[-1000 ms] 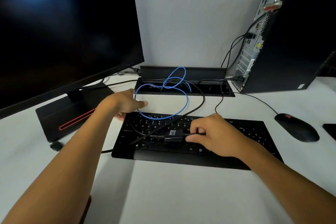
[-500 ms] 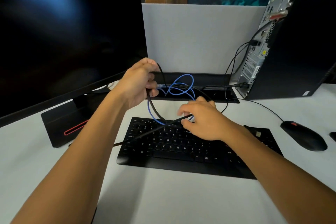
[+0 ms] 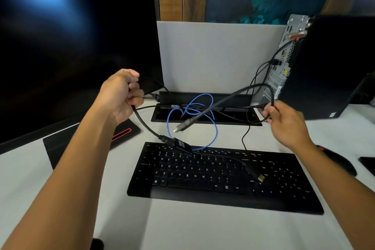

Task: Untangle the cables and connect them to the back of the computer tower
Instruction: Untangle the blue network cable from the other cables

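Observation:
My left hand (image 3: 121,95) is raised in front of the monitor and grips a bundle of black cable (image 3: 142,119). That cable runs down to a small black adapter (image 3: 180,145) lying on the keyboard's top edge, and ends in a gold plug (image 3: 260,178) on the keys. My right hand (image 3: 284,124) pinches a second black cable (image 3: 239,92) near the tower; it arcs up and its free plug (image 3: 182,126) hangs in the air. A blue cable (image 3: 215,128) lies looped by the desk's cable slot. The black computer tower (image 3: 324,67) stands at right, its back panel (image 3: 284,57) facing left with cables plugged in.
A black keyboard (image 3: 203,189) lies in front of me on the white desk. A large dark monitor (image 3: 71,46) on its stand (image 3: 60,144) fills the left. A cable slot (image 3: 203,107) is set in the desk below a grey divider. A black mouse (image 3: 341,164) is partly hidden behind my right forearm.
Both hands have moved apart: the left rose with its black cable, the right swung right toward the tower pulling a second black cable out. The adapter now lies on the keyboard.

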